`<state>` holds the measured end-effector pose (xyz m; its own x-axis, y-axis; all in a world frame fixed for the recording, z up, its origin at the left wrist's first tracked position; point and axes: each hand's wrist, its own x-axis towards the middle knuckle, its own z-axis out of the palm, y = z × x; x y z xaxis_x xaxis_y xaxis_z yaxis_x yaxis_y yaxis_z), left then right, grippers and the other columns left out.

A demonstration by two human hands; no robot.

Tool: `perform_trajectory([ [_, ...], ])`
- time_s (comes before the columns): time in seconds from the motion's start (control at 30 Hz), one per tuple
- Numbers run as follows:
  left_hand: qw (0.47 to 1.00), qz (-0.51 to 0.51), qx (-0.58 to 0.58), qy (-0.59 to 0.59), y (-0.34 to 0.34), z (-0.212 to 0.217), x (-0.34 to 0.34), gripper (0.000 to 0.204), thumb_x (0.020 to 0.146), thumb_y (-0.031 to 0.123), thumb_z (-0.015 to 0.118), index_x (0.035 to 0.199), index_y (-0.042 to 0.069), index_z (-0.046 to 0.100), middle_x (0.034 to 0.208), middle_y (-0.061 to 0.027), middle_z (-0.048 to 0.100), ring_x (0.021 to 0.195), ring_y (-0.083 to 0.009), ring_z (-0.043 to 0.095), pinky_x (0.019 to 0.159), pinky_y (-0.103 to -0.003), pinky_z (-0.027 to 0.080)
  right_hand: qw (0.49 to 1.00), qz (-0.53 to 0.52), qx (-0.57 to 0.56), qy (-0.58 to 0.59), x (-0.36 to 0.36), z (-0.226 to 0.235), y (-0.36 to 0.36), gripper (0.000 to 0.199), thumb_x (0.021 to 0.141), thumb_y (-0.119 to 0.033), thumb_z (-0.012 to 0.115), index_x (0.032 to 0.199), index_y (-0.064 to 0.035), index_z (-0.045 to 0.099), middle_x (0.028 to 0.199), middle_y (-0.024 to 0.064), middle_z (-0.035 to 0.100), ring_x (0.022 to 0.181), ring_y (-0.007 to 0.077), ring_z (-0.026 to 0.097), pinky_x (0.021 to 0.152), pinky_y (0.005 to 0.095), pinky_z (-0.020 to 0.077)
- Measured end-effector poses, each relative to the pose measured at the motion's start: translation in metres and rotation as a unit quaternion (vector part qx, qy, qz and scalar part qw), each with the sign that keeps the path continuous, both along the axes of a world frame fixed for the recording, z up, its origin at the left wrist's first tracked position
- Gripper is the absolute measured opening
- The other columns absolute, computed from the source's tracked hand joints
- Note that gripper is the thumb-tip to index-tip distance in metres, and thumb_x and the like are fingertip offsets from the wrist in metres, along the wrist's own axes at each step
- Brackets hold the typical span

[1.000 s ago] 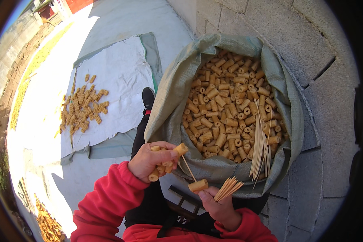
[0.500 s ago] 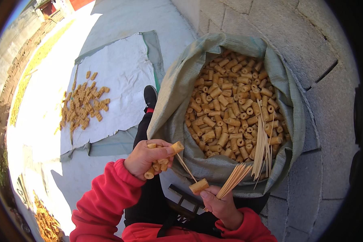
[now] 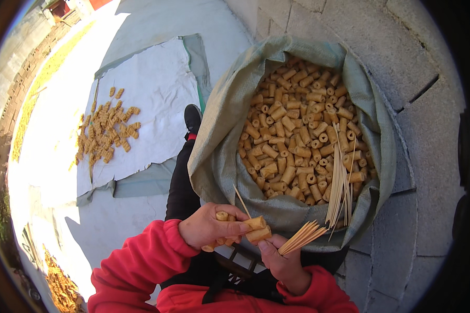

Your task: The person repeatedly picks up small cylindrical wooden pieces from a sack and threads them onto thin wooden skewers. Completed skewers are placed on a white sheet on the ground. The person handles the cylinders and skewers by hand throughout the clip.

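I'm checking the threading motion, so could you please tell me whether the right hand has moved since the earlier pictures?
Yes. The right hand, gripping a bunch of thin sticks, has come up and leftward toward the sack rim, so its tan piece now meets the left hand.

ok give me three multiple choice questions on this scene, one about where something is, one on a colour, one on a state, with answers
1. Where does the loose bundle of thin sticks lie?
A. in the sack, on the rolls
B. on the white sheet
C. on the person's shoe

2. What colour are the person's sleeves?
A. blue
B. red
C. white

3. How is the sack of tan rolls?
A. tied shut
B. tipped over and emptied
C. open, with its rim rolled down

Answers: 1 A, the sticks rest against the rolls at the sack's right side. 2 B, both forearms are in red. 3 C, the rolls show from above inside the folded rim.

The left hand grips several rolls, the right hand a fan of sticks.
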<state>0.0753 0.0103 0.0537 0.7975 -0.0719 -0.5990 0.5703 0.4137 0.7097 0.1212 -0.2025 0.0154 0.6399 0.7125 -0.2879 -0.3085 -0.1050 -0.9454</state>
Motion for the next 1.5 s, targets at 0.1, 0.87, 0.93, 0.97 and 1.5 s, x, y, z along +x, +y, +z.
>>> perform_trajectory([
  [0.1,0.976,0.195,-0.090,-0.036,0.010,-0.013,0.001,0.017,0.088,0.014,0.055,0.097,0.000,0.058,0.082,-0.0096,0.063,0.063,-0.0173,0.061,0.040,-0.020,0.041,1.000,-0.001,0.020,0.022,0.000,0.002,-0.002,0.018,0.092,-0.013,0.051,0.096,0.0007,0.061,0.055,-0.0037,0.044,0.046,0.0034,0.038,0.043,0.0192,0.0303],
  [0.87,0.982,0.119,0.147,-0.017,0.041,0.003,0.001,0.020,0.085,0.012,0.057,0.099,-0.002,0.061,0.084,-0.0094,0.066,0.068,-0.0105,0.061,0.054,-0.020,0.047,0.993,0.075,-0.016,-0.089,-0.011,-0.025,-0.002,0.010,0.083,-0.006,0.060,0.076,0.0006,0.056,0.057,0.0078,0.053,0.053,0.0098,0.053,0.047,0.0280,0.0393],
  [0.93,0.959,0.237,0.137,-0.077,0.046,-0.014,0.001,0.024,0.086,0.017,0.059,0.101,-0.002,0.060,0.080,-0.0098,0.066,0.061,-0.0084,0.058,0.048,-0.018,0.044,0.991,0.073,-0.034,-0.109,-0.008,-0.019,-0.004,0.008,0.082,-0.005,0.061,0.077,0.0004,0.056,0.059,0.0086,0.054,0.052,0.0112,0.055,0.048,0.0281,0.0401],
  [0.97,0.969,0.210,0.118,-0.047,0.045,-0.013,-0.002,0.027,0.087,0.020,0.060,0.101,-0.002,0.060,0.078,-0.0100,0.065,0.058,-0.0082,0.056,0.046,-0.018,0.042,0.989,0.072,-0.042,-0.119,-0.007,-0.016,-0.004,0.008,0.082,-0.004,0.061,0.078,0.0003,0.055,0.059,0.0089,0.055,0.052,0.0119,0.055,0.048,0.0281,0.0404],
  [1.5,0.986,0.127,0.106,0.003,0.025,-0.002,-0.004,0.022,0.081,0.017,0.070,0.090,-0.001,0.062,0.063,-0.0018,0.054,0.051,-0.0073,0.048,0.046,-0.021,0.038,0.999,0.009,-0.022,-0.048,-0.009,0.007,0.006,0.016,0.090,-0.010,0.055,0.084,0.0028,0.062,0.066,0.0038,0.060,0.064,0.0086,0.056,0.057,0.0252,0.0442],
])
